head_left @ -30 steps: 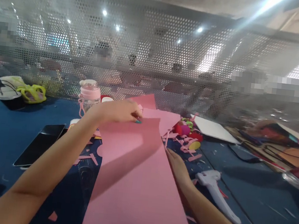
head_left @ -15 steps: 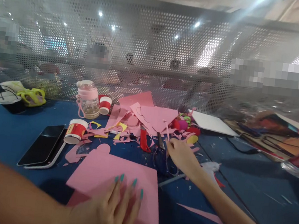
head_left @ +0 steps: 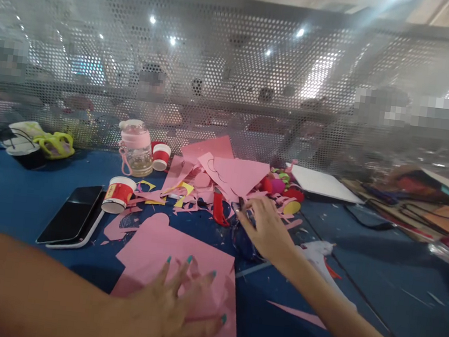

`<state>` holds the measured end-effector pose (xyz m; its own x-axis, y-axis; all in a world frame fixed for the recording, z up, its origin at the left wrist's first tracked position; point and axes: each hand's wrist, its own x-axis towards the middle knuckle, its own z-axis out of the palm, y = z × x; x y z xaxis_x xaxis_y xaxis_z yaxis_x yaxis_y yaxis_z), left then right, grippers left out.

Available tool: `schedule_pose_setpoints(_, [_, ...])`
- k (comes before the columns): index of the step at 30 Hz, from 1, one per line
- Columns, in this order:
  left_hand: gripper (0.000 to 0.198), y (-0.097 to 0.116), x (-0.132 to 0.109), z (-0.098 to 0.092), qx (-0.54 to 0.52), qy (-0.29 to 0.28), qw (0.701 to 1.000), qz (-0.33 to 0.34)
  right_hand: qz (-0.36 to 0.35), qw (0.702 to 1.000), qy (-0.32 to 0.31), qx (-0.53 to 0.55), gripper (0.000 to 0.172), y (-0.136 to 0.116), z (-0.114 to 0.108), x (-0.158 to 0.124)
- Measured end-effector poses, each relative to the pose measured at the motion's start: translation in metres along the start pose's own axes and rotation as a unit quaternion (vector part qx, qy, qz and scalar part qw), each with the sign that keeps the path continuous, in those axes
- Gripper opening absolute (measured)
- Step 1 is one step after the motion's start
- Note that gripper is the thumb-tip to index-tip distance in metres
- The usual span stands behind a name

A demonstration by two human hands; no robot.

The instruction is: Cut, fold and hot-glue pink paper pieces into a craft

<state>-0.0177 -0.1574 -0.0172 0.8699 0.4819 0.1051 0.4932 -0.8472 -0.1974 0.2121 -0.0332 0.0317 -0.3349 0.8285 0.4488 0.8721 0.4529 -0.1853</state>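
My left hand (head_left: 180, 304) lies with spread fingers on pink paper sheets (head_left: 150, 246) at the front of the table. My right hand (head_left: 264, 224) is at the blue-handled scissors (head_left: 242, 241), thumb and fingers pinched at their dark blade end. The blades are mostly hidden by the fingers. Just left of the scissors lies a red-handled cutter (head_left: 218, 208). Behind both tools is a heap of pink paper pieces (head_left: 240, 173), with yellow offcuts among them.
Left of the paper are a phone (head_left: 73, 213) and a red-and-white paper cup (head_left: 119, 194). Behind stand a pink-lidded bottle (head_left: 135, 147), another cup (head_left: 161, 157) and a perforated metal screen (head_left: 218, 81). A white glue gun (head_left: 320, 251) lies beside my right forearm.
My right hand has let go of a thin pink strip and moved slightly left and down onto the scissors. My left fingers have spread wider on the paper. The view has shifted slightly.
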Motion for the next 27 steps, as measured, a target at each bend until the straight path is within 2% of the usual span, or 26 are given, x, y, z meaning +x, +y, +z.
schedule_pose_setpoints(1, [0.08,0.002,0.001,0.001,-0.006,-0.016,1.0,-0.003,-0.042,0.996,-0.022,0.075,0.025,-0.006,-0.001,-0.002])
schedule_pose_setpoints(3, [0.078,0.006,0.002,0.003,0.01,-0.02,1.0,-0.01,-0.08,0.973,-0.108,0.187,0.028,-0.018,-0.002,-0.009])
schedule_pose_setpoints(5, [0.071,0.01,0.003,0.004,0.041,-0.002,0.999,-0.006,-0.076,0.95,-0.196,0.231,0.037,-0.03,-0.002,-0.016])
schedule_pose_setpoints(7, [0.061,0.012,0.007,0.002,0.067,0.023,0.997,0.0,-0.064,0.937,-0.239,0.248,0.044,-0.037,0.001,-0.021])
schedule_pose_setpoints(9, [0.057,0.009,0.013,-0.006,0.073,0.041,0.996,-0.014,-0.052,0.932,-0.235,0.272,0.043,-0.039,0.006,-0.022])
schedule_pose_setpoints(11, [0.057,0.002,0.022,-0.02,0.039,0.027,0.998,-0.038,-0.03,0.927,-0.211,0.309,0.036,-0.035,0.011,-0.02])
schedule_pose_setpoints(14, [0.053,-0.017,0.035,-0.052,-0.011,-0.058,0.993,-0.104,0.04,0.908,-0.187,0.374,0.03,-0.026,0.018,-0.013])
schedule_pose_setpoints(15, [0.05,-0.025,0.039,-0.063,-0.04,-0.092,0.99,-0.095,0.072,0.897,-0.187,0.395,0.03,-0.023,0.018,-0.011])
schedule_pose_setpoints(16, [0.045,-0.033,0.042,-0.075,-0.078,-0.108,0.986,-0.096,0.106,0.881,-0.191,0.419,0.03,-0.022,0.018,-0.01])
schedule_pose_setpoints(18, [0.035,-0.052,0.046,-0.096,-0.111,-0.085,0.98,-0.144,0.173,0.834,-0.21,0.481,0.03,-0.024,0.014,-0.009])
schedule_pose_setpoints(21, [0.025,-0.081,0.053,-0.119,-0.134,0.016,0.968,-0.21,0.234,0.739,-0.247,0.582,0.031,-0.035,0.001,-0.012])
schedule_pose_setpoints(23, [0.021,-0.099,0.059,-0.128,-0.141,0.071,0.96,-0.233,0.239,0.699,-0.298,0.605,0.036,-0.043,-0.01,-0.014])
schedule_pose_setpoints(24, [0.02,-0.108,0.062,-0.13,-0.14,0.089,0.954,-0.249,0.232,0.694,-0.31,0.607,0.04,-0.046,-0.014,-0.014])
schedule_pose_setpoints(25, [0.02,-0.115,0.066,-0.131,-0.137,0.103,0.948,-0.269,0.224,0.705,-0.298,0.603,0.044,-0.048,-0.018,-0.014])
schedule_pose_setpoints(27, [0.023,-0.127,0.072,-0.128,-0.135,0.091,0.941,-0.297,0.204,0.756,-0.218,0.583,0.058,-0.05,-0.022,-0.012])
